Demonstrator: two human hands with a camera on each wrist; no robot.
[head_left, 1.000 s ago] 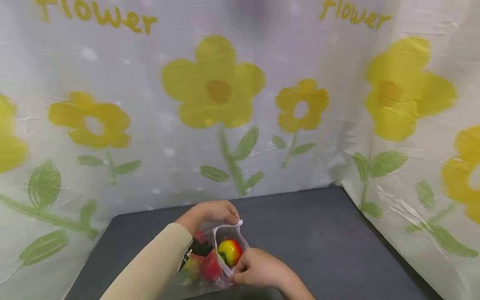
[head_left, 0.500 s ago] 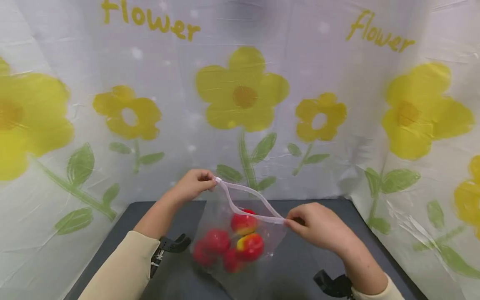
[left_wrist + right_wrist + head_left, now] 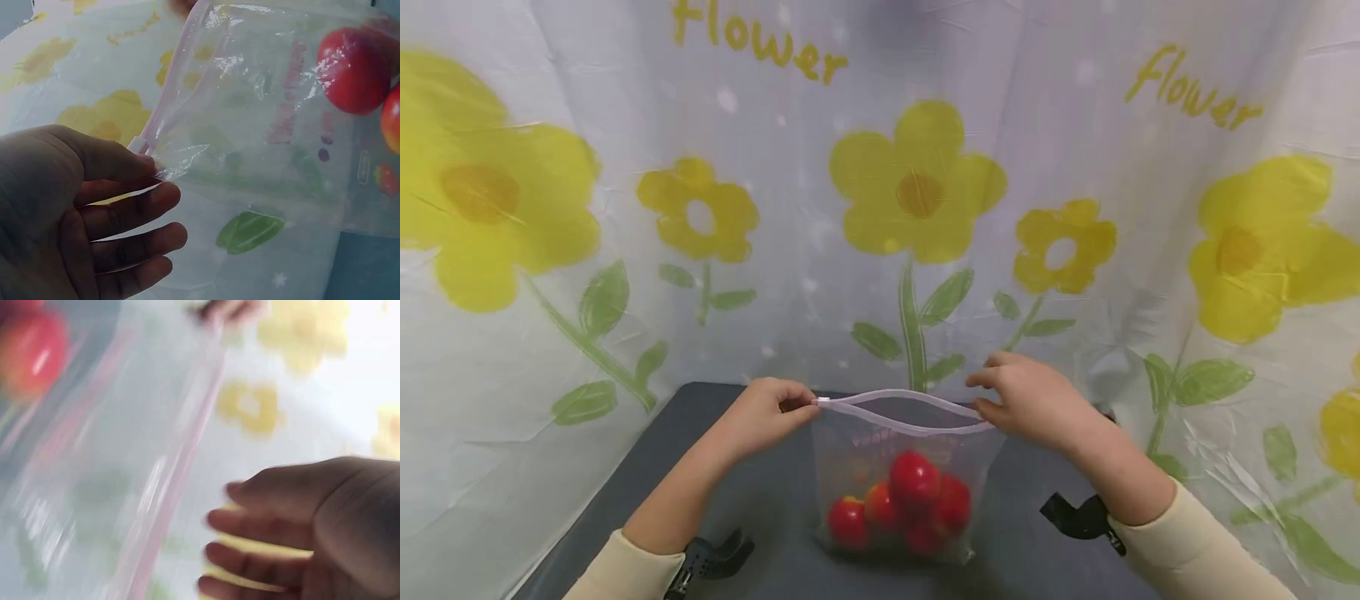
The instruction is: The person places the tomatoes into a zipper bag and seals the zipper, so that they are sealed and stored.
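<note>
A clear zip bag (image 3: 850,446) with a pink zip rim hangs or stands upright above the table, its mouth gaping. Inside, low down, lie several red and yellow fruits (image 3: 914,479) that look like apples. My left hand (image 3: 771,415) pinches the bag's top left corner between thumb and index finger, beside the white zip slider (image 3: 137,145); its other fingers are loosely spread in the left wrist view. Near the top right corner is my right hand (image 3: 1033,400). The right wrist view shows that hand (image 3: 281,534) with parted fingers, apart from the pink rim.
Below the bag spreads a dark grey table (image 3: 760,500). Behind it and along both sides hang white sheets (image 3: 797,275) painted with yellow flowers. Black straps (image 3: 1078,517) are on both wrists.
The bag has swung from lying tilted at the left to upright in the middle, its fruits settling low. My right hand has let go of the rim; the left keeps its pinch.
</note>
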